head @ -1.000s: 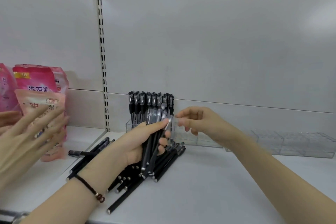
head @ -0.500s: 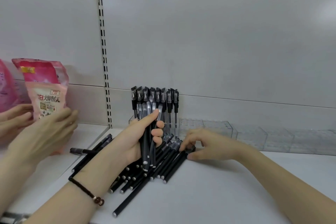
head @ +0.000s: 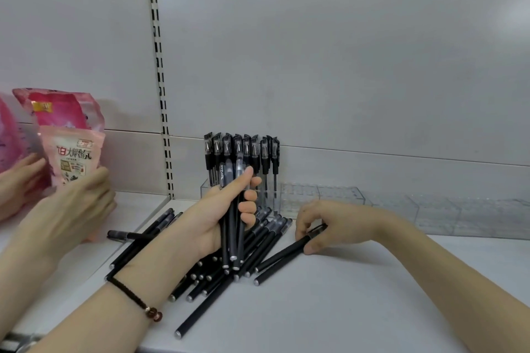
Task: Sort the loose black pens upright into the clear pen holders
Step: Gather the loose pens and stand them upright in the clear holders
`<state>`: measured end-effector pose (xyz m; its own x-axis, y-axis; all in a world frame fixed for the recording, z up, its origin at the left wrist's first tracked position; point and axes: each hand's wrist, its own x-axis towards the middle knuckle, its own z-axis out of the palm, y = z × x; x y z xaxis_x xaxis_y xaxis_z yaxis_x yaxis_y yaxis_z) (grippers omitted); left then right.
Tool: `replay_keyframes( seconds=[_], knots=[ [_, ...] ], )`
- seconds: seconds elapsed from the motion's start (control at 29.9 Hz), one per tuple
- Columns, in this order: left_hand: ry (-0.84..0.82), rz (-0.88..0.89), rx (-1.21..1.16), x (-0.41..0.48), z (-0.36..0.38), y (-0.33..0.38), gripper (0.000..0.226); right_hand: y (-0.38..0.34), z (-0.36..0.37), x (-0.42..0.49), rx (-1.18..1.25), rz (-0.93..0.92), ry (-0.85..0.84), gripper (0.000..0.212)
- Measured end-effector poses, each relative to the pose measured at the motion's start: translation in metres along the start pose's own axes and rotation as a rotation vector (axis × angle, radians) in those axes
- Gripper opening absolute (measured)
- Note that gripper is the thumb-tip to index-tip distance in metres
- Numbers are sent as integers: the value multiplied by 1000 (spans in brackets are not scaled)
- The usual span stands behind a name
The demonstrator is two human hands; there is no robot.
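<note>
My left hand [head: 212,218] grips a bunch of black pens [head: 232,226] upright above the loose pile of black pens [head: 206,272] on the white shelf. My right hand [head: 329,223] is down at the pile's right edge, fingers pinching a single black pen [head: 284,255] that lies on the shelf. Behind the pile stands a clear pen holder [head: 298,198] with several capped black pens [head: 243,155] upright in its left part. More clear holders [head: 459,212] stretch away to the right with no pens in them.
Another person's hands [head: 66,209] handle pink snack pouches [head: 71,149] on the neighbouring shelf section at the left. A slotted upright [head: 160,80] divides the white back panels. The shelf's front edge runs near the frame's bottom.
My right hand dropped from the holder's top to the shelf and took hold of one pen at the pile's edge. My left hand keeps its bunch. The other person's hands shifted around the pouches.
</note>
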<state>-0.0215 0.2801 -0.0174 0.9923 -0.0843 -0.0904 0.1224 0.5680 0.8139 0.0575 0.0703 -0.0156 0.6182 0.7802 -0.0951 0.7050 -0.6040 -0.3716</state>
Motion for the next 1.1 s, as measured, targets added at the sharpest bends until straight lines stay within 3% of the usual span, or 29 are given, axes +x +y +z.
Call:
replay_keyframes(
  seconds=[0.27, 0.4, 0.5, 0.6, 0.74, 0.84, 0.94, 1.1],
  knots=[
    [-21, -37, -30, -3, 2, -1, 18, -8, -9, -9, 148, -53, 105, 18],
    [-145, -174, 108, -5, 3, -3, 16, -17, -20, -17, 235, -182, 310, 16],
    [-222, -277, 130, -7, 5, -6, 28, -22, -24, -15, 110, -274, 469, 15],
    [-193, -323, 136, -9, 11, -8, 51, -21, -23, -8, -82, -338, 543, 13],
    [-186, -283, 48, -11, 16, -9, 21, -17, -18, -6, -77, -317, 591, 15],
    [-199, -233, 62, -10, 12, -12, 14, -21, -18, -9, -52, -309, 667, 28],
    [-216, -162, 73, -8, 10, -13, 13, -21, -22, -16, 145, -128, 643, 48],
    [-166, -14, 191, -6, 14, -14, 24, -24, -17, -18, 733, -85, 558, 36]
  ],
)
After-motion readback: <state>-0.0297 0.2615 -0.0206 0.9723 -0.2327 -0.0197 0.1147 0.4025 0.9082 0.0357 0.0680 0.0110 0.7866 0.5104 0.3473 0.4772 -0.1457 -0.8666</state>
